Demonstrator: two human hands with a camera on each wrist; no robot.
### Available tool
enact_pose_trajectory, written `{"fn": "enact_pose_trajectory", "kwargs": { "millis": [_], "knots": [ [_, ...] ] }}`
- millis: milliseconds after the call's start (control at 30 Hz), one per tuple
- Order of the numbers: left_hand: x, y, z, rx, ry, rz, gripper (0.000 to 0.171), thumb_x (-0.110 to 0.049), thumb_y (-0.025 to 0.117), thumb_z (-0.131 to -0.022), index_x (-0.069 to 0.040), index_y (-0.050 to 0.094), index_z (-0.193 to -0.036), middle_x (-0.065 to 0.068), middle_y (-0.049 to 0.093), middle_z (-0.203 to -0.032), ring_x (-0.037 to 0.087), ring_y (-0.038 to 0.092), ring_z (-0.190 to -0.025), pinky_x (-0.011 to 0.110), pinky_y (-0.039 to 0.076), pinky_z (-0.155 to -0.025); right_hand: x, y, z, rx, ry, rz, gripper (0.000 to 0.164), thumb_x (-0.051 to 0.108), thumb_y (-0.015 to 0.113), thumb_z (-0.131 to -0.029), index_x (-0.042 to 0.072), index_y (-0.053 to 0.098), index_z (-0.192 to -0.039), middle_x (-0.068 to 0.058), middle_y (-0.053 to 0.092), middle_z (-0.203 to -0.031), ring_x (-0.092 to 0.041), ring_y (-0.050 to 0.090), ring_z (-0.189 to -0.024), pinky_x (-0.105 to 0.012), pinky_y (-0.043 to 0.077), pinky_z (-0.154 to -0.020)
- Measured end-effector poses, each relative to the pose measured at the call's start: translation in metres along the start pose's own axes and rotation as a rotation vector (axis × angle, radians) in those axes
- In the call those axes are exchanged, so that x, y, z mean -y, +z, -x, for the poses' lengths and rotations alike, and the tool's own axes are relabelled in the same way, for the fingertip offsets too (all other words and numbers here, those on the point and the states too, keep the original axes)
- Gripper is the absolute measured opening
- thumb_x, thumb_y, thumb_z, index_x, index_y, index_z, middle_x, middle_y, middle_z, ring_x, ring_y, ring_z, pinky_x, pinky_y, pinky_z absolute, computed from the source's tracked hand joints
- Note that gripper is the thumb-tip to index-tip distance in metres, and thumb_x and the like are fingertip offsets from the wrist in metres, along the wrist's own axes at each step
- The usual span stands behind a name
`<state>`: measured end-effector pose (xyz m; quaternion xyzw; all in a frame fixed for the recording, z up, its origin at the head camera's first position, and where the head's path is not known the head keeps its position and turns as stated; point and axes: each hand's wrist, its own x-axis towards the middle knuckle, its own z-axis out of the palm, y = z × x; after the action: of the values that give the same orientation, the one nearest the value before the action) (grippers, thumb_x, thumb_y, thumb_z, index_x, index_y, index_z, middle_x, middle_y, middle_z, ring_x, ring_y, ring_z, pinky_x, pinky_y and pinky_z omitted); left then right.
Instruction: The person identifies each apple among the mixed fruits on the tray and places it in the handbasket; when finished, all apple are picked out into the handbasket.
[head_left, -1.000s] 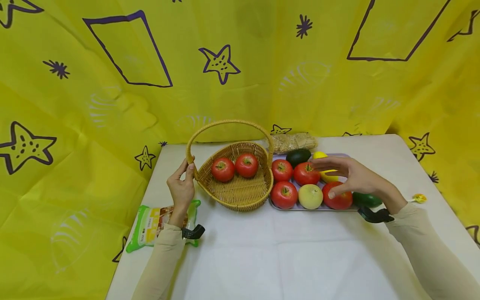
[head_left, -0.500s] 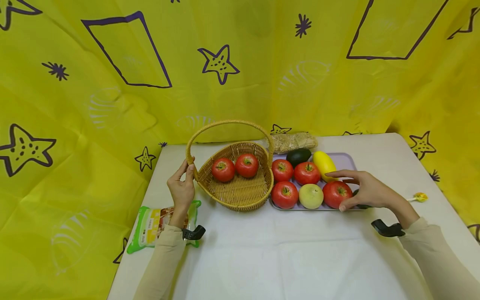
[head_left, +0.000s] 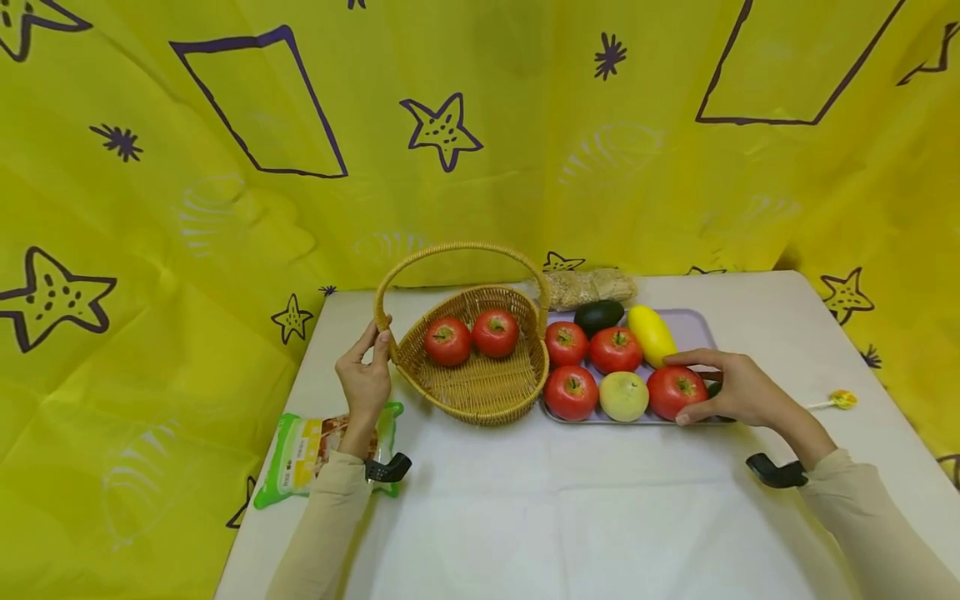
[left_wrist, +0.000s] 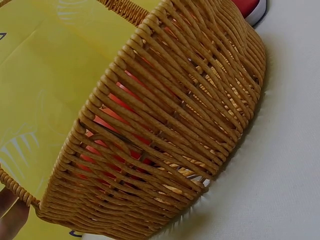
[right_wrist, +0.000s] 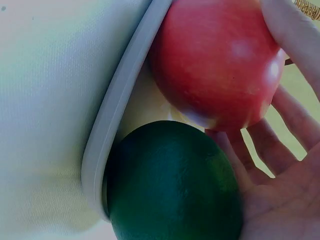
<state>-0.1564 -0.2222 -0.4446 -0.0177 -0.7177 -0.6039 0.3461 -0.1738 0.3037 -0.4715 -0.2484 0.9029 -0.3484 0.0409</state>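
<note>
My left hand (head_left: 364, 375) grips the wicker basket (head_left: 480, 400) where its handle meets the left rim; in the left wrist view only fingertips (left_wrist: 12, 217) show beside the woven side. Two red apples lie inside the basket. Over the right end of the lilac tray (head_left: 693, 325), my right hand (head_left: 738, 387) has thumb and fingers around a red apple (head_left: 672, 392). In the right wrist view that apple (right_wrist: 215, 60) sits between thumb and fingers, close to the tray wall. A dark green fruit (right_wrist: 175, 185) lies under the palm, mostly hidden in the head view.
Also on the tray are several red apples (head_left: 571, 392), a pale yellow-green fruit (head_left: 624, 397), a yellow oblong fruit (head_left: 651, 333) and a dark avocado-like fruit (head_left: 598, 316). A clear packet (head_left: 585, 288) lies behind, a green food packet (head_left: 300, 454) at left, a lollipop (head_left: 840, 400) at right.
My right hand has moved right and down from above the tray, and its fingers have closed around the front right apple. The left hand stays on the basket handle.
</note>
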Motion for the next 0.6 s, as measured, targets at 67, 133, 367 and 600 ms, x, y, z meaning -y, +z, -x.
{"fn": "enact_pose_trajectory", "kwargs": {
  "millis": [67,133,367,600],
  "knots": [
    [0.0011,0.0,0.0007,-0.002,0.002,-0.001,0.031,0.009,0.063,-0.101,0.016,0.065,-0.131,0.037,0.069,-0.123,-0.003,0.07,-0.109,0.014,0.06,-0.078,-0.0005,-0.0004,0.0001,0.014,0.004,0.0,0.079,0.023,0.105,-0.064,0.009,0.072,-0.134,-0.021,0.072,-0.13,-0.028,0.072,-0.111,-0.049,0.065,-0.085],
    [0.0019,0.0001,0.0007,-0.004,0.008,-0.008,0.031,0.009,0.064,-0.101,0.015,0.066,-0.131,0.036,0.069,-0.123,-0.002,0.07,-0.105,0.012,0.059,-0.075,-0.0006,-0.001,0.0001,0.036,0.012,-0.008,0.081,0.024,0.105,-0.063,0.006,0.071,-0.135,-0.024,0.071,-0.13,-0.042,0.072,-0.109,-0.048,0.065,-0.085],
    [0.0015,0.0007,0.0002,-0.016,0.021,-0.023,0.029,0.009,0.065,-0.101,0.015,0.068,-0.129,0.036,0.07,-0.122,0.001,0.067,-0.093,0.009,0.055,-0.068,0.0027,-0.0039,-0.0018,0.088,0.041,-0.005,0.085,0.028,0.105,-0.063,0.003,0.069,-0.136,-0.026,0.071,-0.13,-0.044,0.072,-0.108,-0.022,0.058,-0.084],
    [0.0024,0.0,-0.0001,-0.009,0.017,-0.021,0.029,0.008,0.064,-0.101,0.015,0.068,-0.129,0.035,0.07,-0.122,0.005,0.066,-0.09,0.009,0.055,-0.067,0.004,-0.0053,-0.0041,0.078,0.06,0.017,0.083,0.032,0.105,-0.063,0.005,0.071,-0.134,-0.022,0.072,-0.128,-0.03,0.071,-0.111,-0.035,0.064,-0.087]
  ]
}}
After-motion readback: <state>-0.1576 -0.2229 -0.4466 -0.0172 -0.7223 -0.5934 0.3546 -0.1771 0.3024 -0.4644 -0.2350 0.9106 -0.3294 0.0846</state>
